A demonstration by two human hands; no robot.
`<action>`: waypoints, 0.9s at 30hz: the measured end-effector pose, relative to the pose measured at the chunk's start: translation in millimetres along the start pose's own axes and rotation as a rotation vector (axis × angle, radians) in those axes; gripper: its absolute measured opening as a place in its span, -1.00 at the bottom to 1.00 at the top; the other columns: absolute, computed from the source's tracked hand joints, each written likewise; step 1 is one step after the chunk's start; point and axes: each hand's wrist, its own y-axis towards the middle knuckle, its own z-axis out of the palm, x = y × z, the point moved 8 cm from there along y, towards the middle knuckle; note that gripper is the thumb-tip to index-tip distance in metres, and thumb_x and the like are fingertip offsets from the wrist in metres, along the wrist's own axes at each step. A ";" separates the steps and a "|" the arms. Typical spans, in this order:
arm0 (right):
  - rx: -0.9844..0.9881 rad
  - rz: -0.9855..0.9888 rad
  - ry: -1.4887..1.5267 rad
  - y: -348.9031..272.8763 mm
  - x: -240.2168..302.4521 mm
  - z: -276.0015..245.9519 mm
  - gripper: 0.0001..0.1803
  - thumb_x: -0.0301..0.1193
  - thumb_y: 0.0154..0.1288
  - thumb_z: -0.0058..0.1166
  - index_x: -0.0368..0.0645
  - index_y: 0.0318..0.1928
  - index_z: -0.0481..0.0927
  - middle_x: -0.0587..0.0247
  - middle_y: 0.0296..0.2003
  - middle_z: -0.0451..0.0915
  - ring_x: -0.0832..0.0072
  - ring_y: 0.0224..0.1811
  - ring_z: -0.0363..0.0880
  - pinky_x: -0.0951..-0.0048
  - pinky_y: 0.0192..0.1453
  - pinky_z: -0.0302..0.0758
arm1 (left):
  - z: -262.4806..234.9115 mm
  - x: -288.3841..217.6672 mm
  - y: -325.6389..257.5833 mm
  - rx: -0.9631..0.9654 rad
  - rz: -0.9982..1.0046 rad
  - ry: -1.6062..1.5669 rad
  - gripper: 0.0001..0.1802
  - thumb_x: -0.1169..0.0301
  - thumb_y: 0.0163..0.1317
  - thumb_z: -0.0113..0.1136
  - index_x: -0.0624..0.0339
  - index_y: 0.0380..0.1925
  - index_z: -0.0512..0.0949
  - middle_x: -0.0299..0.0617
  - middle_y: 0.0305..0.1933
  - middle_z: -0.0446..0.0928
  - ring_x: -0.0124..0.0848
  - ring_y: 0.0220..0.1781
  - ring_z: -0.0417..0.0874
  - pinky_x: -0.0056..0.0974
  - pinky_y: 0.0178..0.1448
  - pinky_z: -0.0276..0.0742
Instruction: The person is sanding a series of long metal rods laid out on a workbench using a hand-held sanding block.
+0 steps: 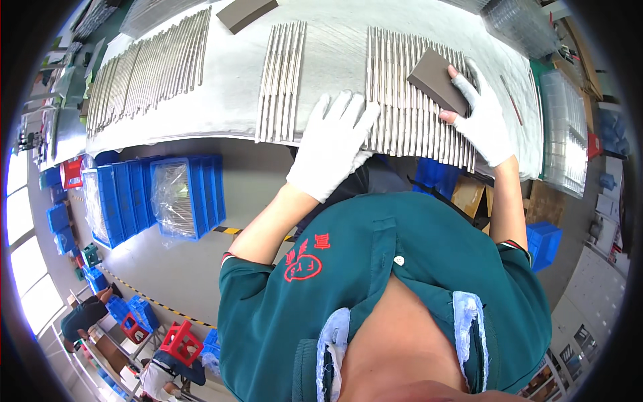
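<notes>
A row of thin silvery metal rods [388, 87] lies side by side on the white-covered table in front of me. My right hand [487, 124], in a white glove with bare thumb and index tips, grips a grey-brown rectangular block [435, 75]. That block rests tilted across the right part of the row. My left hand [331, 144], also gloved, lies flat with fingers stretched out against the row's left edge; its thumb side is near the rods' close ends. A smaller group of rods [281, 80] lies left of this hand.
A large spread of rods [154, 67] covers the table's left side. Another grey-brown block [246, 13] lies at the back. One thin dark rod [512, 100] sits right of my right hand. Clear plastic trays [562, 127] stand at the right; blue crates [191, 194] are below left.
</notes>
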 end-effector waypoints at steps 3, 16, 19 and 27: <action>0.035 0.043 -0.013 -5.4 -6.5 -0.2 -0.25 -0.06 0.26 0.32 0.23 0.47 0.46 -0.09 0.44 0.35 -0.14 0.43 0.36 0.05 0.50 0.31 | 1.1 2.7 0.2 -0.012 0.004 0.012 -0.16 0.29 -0.06 0.51 0.16 0.30 0.44 -0.02 0.25 0.47 -0.07 0.39 0.44 0.08 0.48 0.30; -0.223 0.058 -0.228 89.3 -67.3 -23.1 -0.47 -0.05 0.40 0.19 0.43 0.37 0.56 0.00 0.33 0.46 0.03 0.29 0.55 0.19 0.39 0.48 | 2.3 4.8 1.8 -0.049 -0.012 -0.051 -0.18 0.38 -0.13 0.47 0.18 0.27 0.48 -0.02 0.22 0.50 -0.05 0.33 0.48 0.05 0.42 0.34; -0.185 0.054 -0.347 115.2 -85.1 -5.9 -0.50 -0.05 0.38 0.20 0.53 0.33 0.58 -0.06 0.37 0.42 0.00 0.30 0.54 0.16 0.37 0.49 | 1.3 5.4 0.2 -0.095 -0.012 -0.058 -0.20 0.40 -0.12 0.45 0.18 0.25 0.48 -0.02 0.21 0.50 -0.05 0.32 0.50 0.06 0.40 0.36; -0.242 0.025 -0.474 117.8 -84.8 11.9 -0.52 -0.12 0.30 0.29 0.59 0.24 0.65 0.00 0.36 0.42 0.01 0.28 0.52 0.11 0.38 0.45 | 1.2 7.2 -0.7 -0.258 0.012 -0.045 -0.28 0.45 -0.09 0.34 0.14 0.22 0.50 -0.01 0.14 0.55 -0.03 0.24 0.57 0.08 0.28 0.49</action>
